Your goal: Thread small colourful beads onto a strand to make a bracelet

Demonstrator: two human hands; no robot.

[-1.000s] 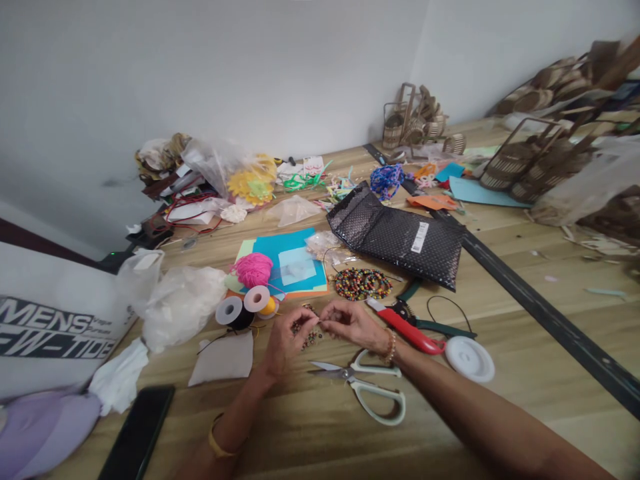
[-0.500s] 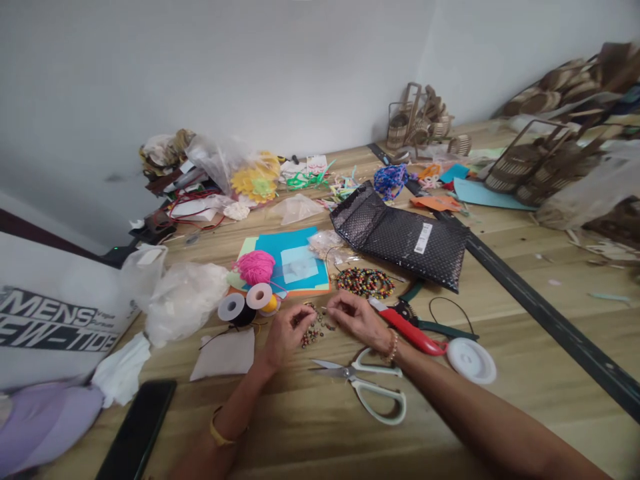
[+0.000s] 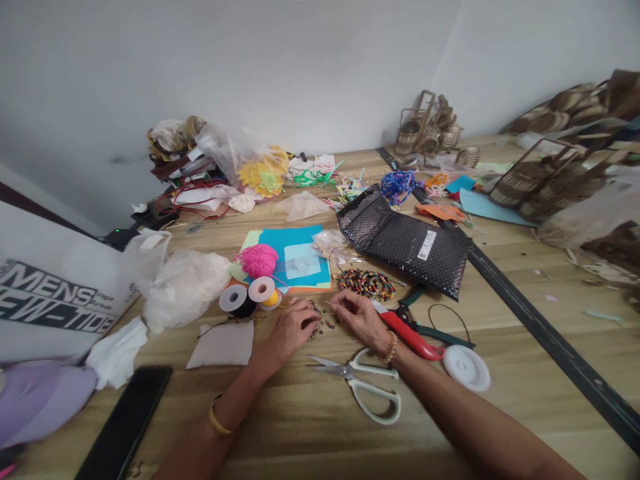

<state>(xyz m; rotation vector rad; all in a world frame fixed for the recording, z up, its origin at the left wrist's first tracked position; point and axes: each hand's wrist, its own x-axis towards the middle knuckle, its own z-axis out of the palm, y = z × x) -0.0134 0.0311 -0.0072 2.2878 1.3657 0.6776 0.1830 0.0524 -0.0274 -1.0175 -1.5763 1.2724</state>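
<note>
My left hand rests low over a small pile of loose beads, fingers curled down and pressed together among them; whether a bead is pinched there is hidden. Opposite it, my right hand pinches a thin, pale, needle-like piece between thumb and forefinger, its tip pointing toward the left hand. Just beyond the right hand lies a coil of multicoloured bead strands. White-handled scissors lie partly open below the hands, blades pointing left.
Thread spools, a pink yarn ball and a small beige pouch lie left of the hands. Right are red-handled cutters, a white round spool and a black bubble mailer. A phone lies front left.
My left hand has moved slightly right and flattened over the beads, covering more of them. My right hand keeps its pinch nearby. The whole view has shifted a little.
</note>
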